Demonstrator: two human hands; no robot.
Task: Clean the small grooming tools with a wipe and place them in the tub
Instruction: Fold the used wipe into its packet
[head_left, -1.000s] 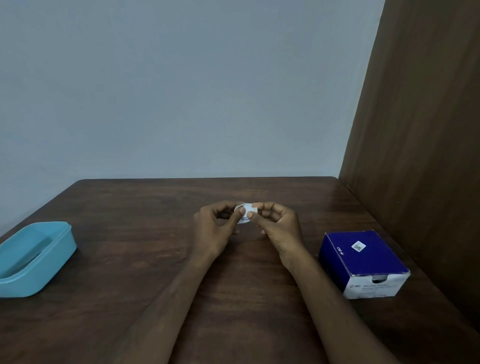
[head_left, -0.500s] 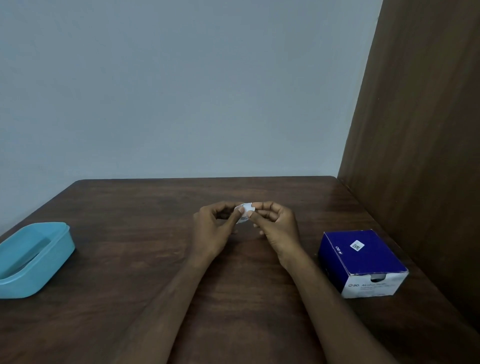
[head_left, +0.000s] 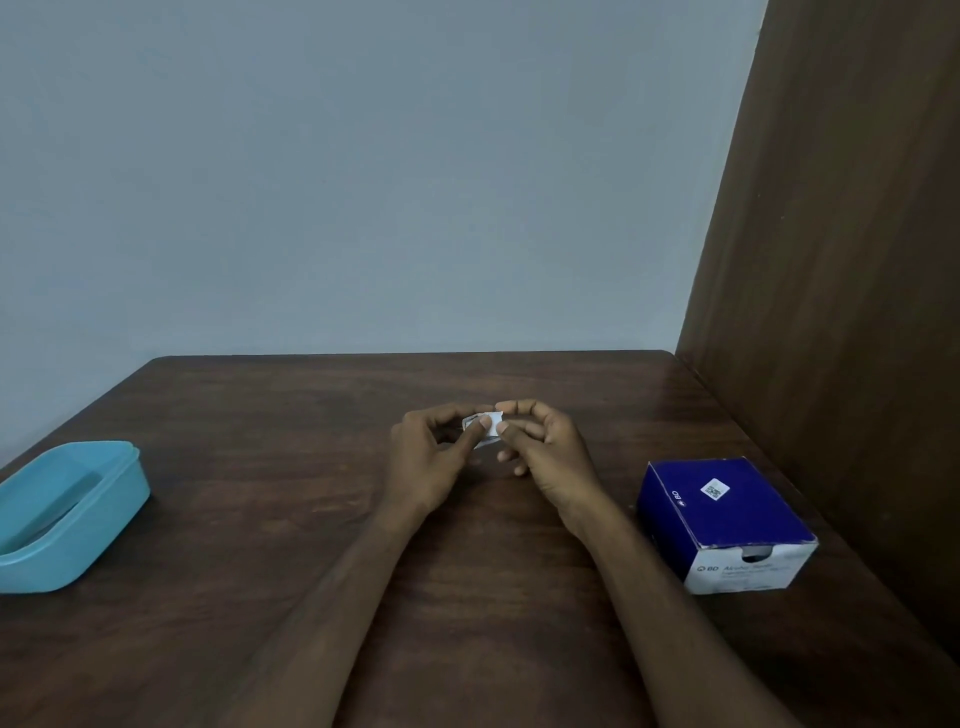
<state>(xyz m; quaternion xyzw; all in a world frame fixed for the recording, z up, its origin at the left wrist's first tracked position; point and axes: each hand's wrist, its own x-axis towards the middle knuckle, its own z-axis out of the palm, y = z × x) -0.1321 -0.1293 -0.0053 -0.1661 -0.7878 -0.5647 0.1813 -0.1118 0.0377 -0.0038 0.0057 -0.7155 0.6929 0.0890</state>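
Over the middle of the dark wooden table, my left hand (head_left: 431, 462) and my right hand (head_left: 550, 452) meet and both pinch a small white wipe packet (head_left: 485, 428) between thumbs and fingertips. Most of the packet is covered by my fingers. A light blue plastic tub (head_left: 78, 512) stands at the table's left edge, partly cut off by the frame. No grooming tool is visible.
A blue and white box of alcohol swabs (head_left: 724, 522) sits on the table (head_left: 260, 467) to the right of my right forearm. A brown wooden panel (head_left: 841, 312) rises along the table's right side. A pale wall stands behind the far edge.
My fingers have shifted slightly on the white packet. Both hands stay in the same spot over the table's middle.
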